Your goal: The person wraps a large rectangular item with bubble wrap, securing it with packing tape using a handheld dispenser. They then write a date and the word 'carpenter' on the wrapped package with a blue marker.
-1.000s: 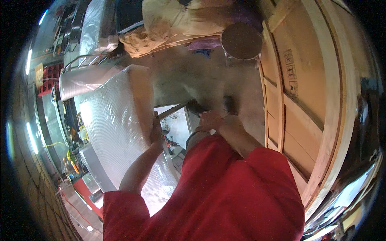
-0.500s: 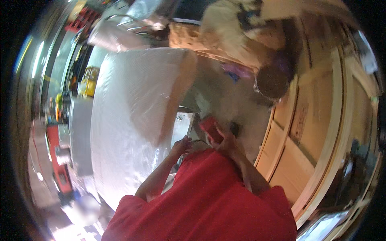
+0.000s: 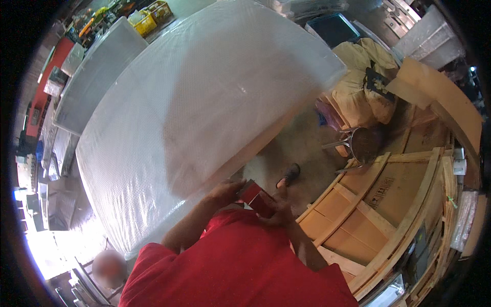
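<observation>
A small red box-shaped object (image 3: pixel 257 198) sits between both my hands, close to my chest. My left hand (image 3: pixel 225 192) grips its left end and my right hand (image 3: pixel 279 207) wraps its right side. Just beyond them lies a large slab wrapped in clear bubble wrap (image 3: pixel 194 112), resting on a wooden edge. My red sleeves and shirt (image 3: pixel 230 271) fill the lower middle of the picture. Part of the red object is hidden by my fingers.
A big plywood crate with pale wooden battens (image 3: pixel 394 204) stands on the right. A round metal stool (image 3: pixel 364 143) and tan sacks (image 3: pixel 360 87) lie beyond it. My foot (image 3: pixel 291 175) shows on the concrete floor. Another person's head (image 3: pixel 108 266) is at lower left.
The view has swung left and down onto the wrapped slab. My hands have come together on the red object, which now sits lower and nearer my chest.
</observation>
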Motion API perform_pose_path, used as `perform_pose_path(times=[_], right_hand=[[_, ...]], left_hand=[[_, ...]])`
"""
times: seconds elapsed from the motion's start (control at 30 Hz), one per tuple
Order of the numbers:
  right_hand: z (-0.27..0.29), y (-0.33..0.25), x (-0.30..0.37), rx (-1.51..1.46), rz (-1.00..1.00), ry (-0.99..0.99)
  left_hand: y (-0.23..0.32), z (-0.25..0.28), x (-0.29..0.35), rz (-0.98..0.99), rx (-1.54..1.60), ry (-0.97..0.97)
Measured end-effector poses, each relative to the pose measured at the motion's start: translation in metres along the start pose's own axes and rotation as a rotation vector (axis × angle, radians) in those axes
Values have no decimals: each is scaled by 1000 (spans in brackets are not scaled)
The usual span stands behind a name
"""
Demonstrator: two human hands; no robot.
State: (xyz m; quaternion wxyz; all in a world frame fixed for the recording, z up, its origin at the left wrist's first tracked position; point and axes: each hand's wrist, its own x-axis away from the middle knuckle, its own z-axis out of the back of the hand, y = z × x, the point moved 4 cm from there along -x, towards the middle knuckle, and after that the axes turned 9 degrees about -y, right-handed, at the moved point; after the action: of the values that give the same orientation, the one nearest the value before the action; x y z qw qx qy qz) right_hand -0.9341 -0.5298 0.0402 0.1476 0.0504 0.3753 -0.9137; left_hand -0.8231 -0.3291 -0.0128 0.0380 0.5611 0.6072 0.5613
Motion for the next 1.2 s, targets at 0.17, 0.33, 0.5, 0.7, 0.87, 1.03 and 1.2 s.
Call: perform_pose_path(times=[0.17,0.33,0.5,0.7,0.87,1.03,1.2], right_hand=[[-47,-58,15,-5,-107,-57],[-63,-57,-6,83,-69,55],[-111,-16,-46,-177,-196,-65],[-130,1,-8,27,-201,-99],[-128,20,18,81,-452,-403],[-120,26,38,-94,-404,-395],[-140,34,22,-5,-376,-305]], left_hand=[[15,16,68,66,-277,251],[88,64,77,-240,-823,548],[111,87,68,-593,-1437,946],[-3,33,108,-532,-1064,778],[-157,45,40,112,-490,406],[-193,94,-24,-231,-269,561],[-176,85,-16,-527,59,540]])
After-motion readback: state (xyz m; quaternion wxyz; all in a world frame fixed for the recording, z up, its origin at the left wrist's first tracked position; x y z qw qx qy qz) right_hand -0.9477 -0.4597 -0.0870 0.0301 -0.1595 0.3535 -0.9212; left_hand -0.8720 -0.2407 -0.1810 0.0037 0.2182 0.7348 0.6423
